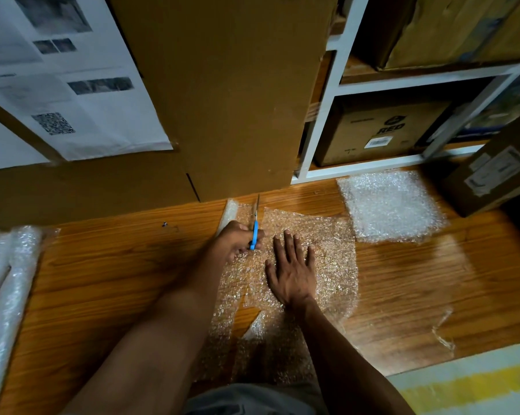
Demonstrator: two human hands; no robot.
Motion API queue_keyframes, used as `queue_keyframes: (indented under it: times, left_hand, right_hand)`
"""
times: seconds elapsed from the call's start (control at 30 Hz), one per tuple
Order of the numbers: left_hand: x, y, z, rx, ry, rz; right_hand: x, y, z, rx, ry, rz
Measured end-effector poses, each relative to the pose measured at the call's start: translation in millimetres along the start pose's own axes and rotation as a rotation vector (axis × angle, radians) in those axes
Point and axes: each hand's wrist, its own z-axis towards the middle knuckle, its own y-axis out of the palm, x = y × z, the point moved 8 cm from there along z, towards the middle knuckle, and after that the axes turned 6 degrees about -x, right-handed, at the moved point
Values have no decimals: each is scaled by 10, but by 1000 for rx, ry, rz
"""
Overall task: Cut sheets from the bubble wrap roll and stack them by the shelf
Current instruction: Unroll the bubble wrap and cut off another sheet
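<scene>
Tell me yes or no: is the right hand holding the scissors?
No, the right hand lies flat on the bubble wrap while the left hand grips the blue-handled scissors.

The word "RED" stands in dark print on a cardboard box (381, 130) in the white shelf (321, 121); other labels are unreadable.
</scene>
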Motion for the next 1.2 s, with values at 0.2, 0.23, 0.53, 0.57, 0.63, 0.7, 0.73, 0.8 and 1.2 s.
queue_keyframes:
  times: [0.2,0.23,0.53,0.57,0.63,0.7,0.73,0.8,1.2]
  left_hand:
    - [-16,0,-147,-106,95,-14]
    - [-27,5,-184,-127,100,-1]
    - [-303,56,-447,-218,65,286]
    - [-318,63,-470,-209,69,283]
    - [-314,60,-556,-191,80,302]
    - [-333,57,-663,-204,76,297]
    - [-378,60,-685,-228,67,264]
    - [-443,55,-751,-260,69,172]
    - [-674,-189,-1023,230,220,150]
  right_hand:
    - [-22,-30,-13,-15,7,5]
    - [-32,-58,-18,-8,11,21]
    - [-295,-624,56,80,11,858]
    - [-339,-652,84,65,10,874]
    - [-374,-646,113,63,17,864]
    - [-416,-634,97,51,7,836]
    - [-438,-640,84,51,2,830]
    - [-493,-683,56,68,-11,807]
    - [-683,-823,-80,114,-24,713]
